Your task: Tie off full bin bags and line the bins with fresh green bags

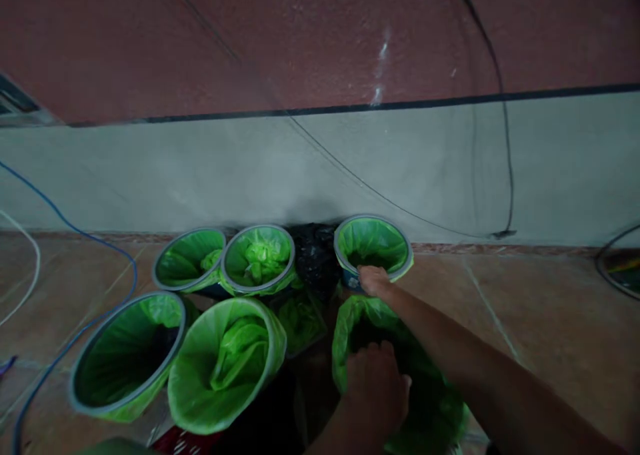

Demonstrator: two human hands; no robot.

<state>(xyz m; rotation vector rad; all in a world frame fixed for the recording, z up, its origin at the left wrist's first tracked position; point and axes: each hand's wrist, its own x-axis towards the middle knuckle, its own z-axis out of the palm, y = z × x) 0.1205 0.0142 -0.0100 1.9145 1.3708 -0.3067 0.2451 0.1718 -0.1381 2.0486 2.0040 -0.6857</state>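
My right hand (374,280) reaches to the near rim of a dark trash bin (351,280) by the wall, its fingers closed over the edge. Inside that bin is a green trash bag (377,236), folded out over the grey rim. Closer to me, my left hand (376,385) is closed at the left edge of another green trash bag (344,335), which stands open with a dark inside. The fingertips of my left hand are hidden. Whether a bin stands inside this nearer bag cannot be made out.
Left of my hands are several bins with green liners, among them a front bin (227,368) and a grey-rimmed bin (125,355). A black plastic bag (316,258) lies against the wall (225,175). A blue cable (107,314) crosses the tiled floor; a black cable (509,155) hangs at right.
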